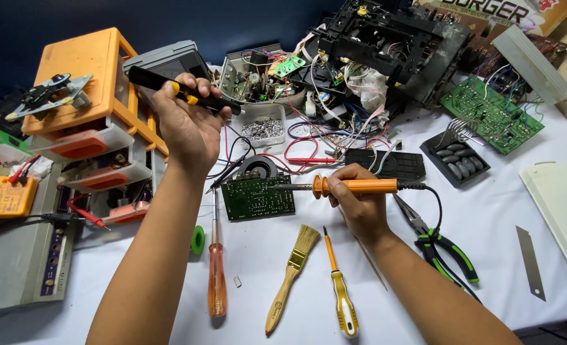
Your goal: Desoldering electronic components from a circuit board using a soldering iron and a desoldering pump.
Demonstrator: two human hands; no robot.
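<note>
A brown printed cardboard box [488, 9] stands at the top right edge. A yellow multimeter [2, 195] lies at the far left; its screen is not clear.

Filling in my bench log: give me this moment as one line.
left hand: holds black-yellow tool raised | right hand: holds orange soldering iron, tip at green circuit board | white table: brush, pliers

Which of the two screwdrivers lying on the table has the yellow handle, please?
The right-hand screwdriver, by the paintbrush, orange-shafted; the other screwdriver has a clear amber handle.
</note>
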